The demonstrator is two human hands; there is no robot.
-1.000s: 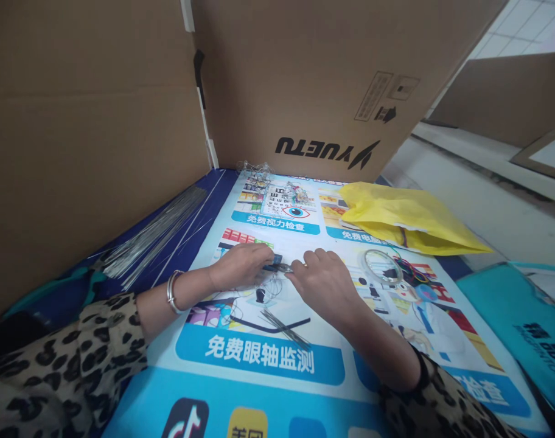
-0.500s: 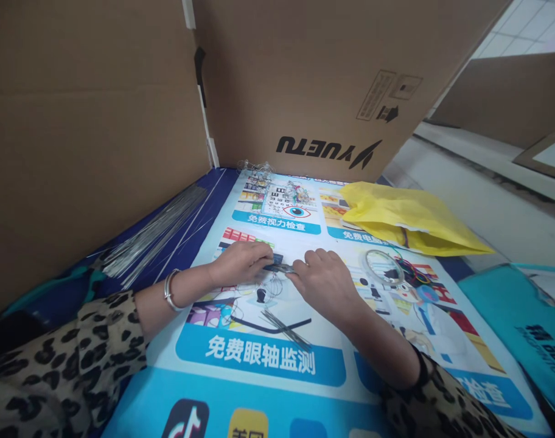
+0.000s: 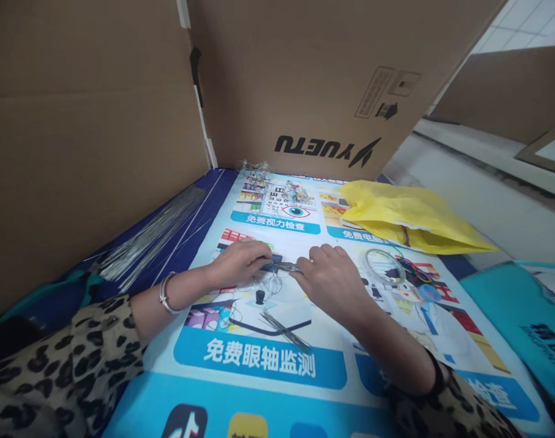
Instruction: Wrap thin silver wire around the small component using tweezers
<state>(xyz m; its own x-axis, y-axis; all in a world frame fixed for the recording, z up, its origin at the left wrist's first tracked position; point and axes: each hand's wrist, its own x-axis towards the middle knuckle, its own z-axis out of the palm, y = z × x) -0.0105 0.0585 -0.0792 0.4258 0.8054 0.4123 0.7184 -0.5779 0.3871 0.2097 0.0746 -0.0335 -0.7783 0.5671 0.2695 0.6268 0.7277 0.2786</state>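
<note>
My right hand (image 3: 330,283) is closed around a pair of metal pliers (image 3: 287,266); their jaws point left toward my other hand. My left hand (image 3: 243,261) pinches thin wire at the tips of the pliers, though the exact spot between the fingers is too small to see. Loops of fine wire (image 3: 272,285) show just below the left fingertips. Nearer to me, a small bunch of short straight wires (image 3: 286,331) lies on the printed poster sheet (image 3: 241,389).
Long straight wires (image 3: 154,231) lie at the left by the cardboard wall (image 3: 90,121). Tangled wire pieces (image 3: 298,193) sit at the back. A yellow bag (image 3: 409,213), a wire coil (image 3: 384,266), coloured strands (image 3: 417,274) and a teal bag (image 3: 519,316) are on the right.
My right hand has shifted slightly right with the pliers, so more of their jaws shows between the hands. The left hand stays nearly in place.
</note>
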